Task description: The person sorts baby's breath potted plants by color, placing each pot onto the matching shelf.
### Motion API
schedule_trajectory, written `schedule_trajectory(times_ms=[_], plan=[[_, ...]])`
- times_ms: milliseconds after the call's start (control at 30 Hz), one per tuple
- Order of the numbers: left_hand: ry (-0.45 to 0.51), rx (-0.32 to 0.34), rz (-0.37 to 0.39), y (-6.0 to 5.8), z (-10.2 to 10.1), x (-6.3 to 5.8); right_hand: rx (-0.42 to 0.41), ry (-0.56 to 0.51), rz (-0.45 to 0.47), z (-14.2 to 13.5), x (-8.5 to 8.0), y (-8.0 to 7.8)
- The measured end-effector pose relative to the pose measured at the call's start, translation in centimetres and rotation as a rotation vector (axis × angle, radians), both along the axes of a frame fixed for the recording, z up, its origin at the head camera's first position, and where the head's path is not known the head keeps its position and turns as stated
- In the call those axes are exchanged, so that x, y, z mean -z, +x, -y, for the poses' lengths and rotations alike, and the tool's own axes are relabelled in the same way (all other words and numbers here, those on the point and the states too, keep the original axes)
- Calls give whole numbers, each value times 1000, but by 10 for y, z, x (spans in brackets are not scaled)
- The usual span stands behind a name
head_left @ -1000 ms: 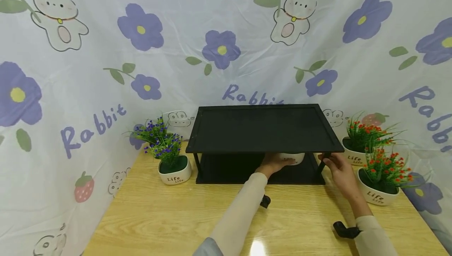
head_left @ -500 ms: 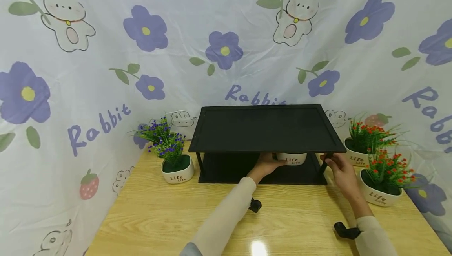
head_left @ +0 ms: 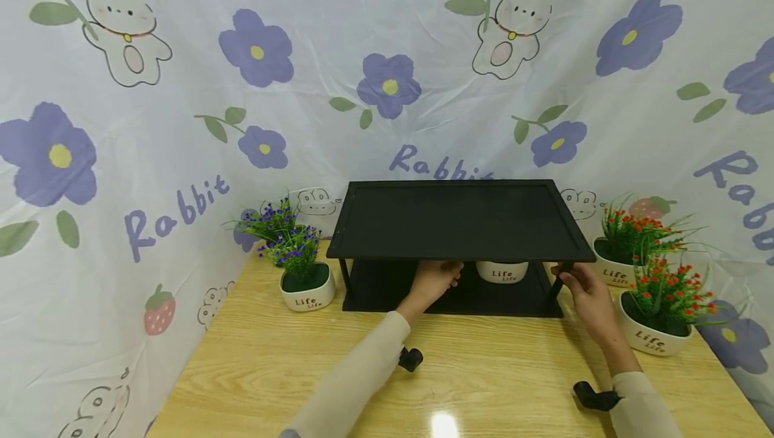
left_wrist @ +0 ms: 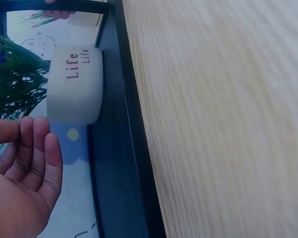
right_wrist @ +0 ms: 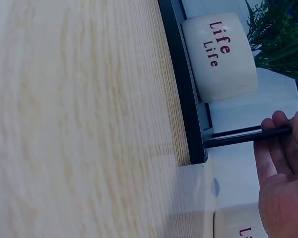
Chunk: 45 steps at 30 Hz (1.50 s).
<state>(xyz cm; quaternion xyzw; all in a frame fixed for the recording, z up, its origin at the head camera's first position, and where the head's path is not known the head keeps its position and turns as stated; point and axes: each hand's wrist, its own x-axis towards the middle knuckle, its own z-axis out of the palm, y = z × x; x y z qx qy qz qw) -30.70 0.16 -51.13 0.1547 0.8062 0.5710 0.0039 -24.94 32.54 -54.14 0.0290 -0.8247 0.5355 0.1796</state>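
A black two-tier shelf [head_left: 459, 220] stands on the wooden table. On its lower board, toward the right, sits a white oval flowerpot [head_left: 502, 273] lettered "Life", its green plant showing in the left wrist view. Under the top board is my left hand [head_left: 431, 285], left of this pot and apart from it. In the left wrist view that hand [left_wrist: 22, 183] has loosely bent fingers and holds nothing. My right hand [head_left: 585, 295] grips the shelf's front right post [right_wrist: 238, 139], with thumb and fingers round its upper part in the right wrist view.
Two pots with red-orange flowers [head_left: 656, 324] stand right of the shelf, close to my right forearm. Purple-flowered plants [head_left: 307, 289] stand to its left. A white cloth [head_left: 387, 28] printed with rabbits and flowers hangs behind.
My left hand has let go of the flowerpot and drawn away to the left. The pot's lettering is now uncovered. My right hand stays on the post. The head view has shifted slightly.
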Motion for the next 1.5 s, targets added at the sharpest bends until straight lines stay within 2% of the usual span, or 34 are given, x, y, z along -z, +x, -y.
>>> schedule_trajectory(times_ms=[267,600,933,1167,1333,1500], plan=[[-49,36,-41,18,33,-2,6,26,7,-2,2,0],[-9,15,-47,37,77,-3,-14,4,-4,-1,0,0],[41,-73,-49,44,128,-5,-7,20,-3,1,0,1],[76,-168,-35,51,162,-3,-9,10,12,1,0,2],[58,-244,-65,54,190,-1,-20,-13,-11,0,1,1],[97,-313,-112,56,221,-2,-8,-6,-7,0,1,1]])
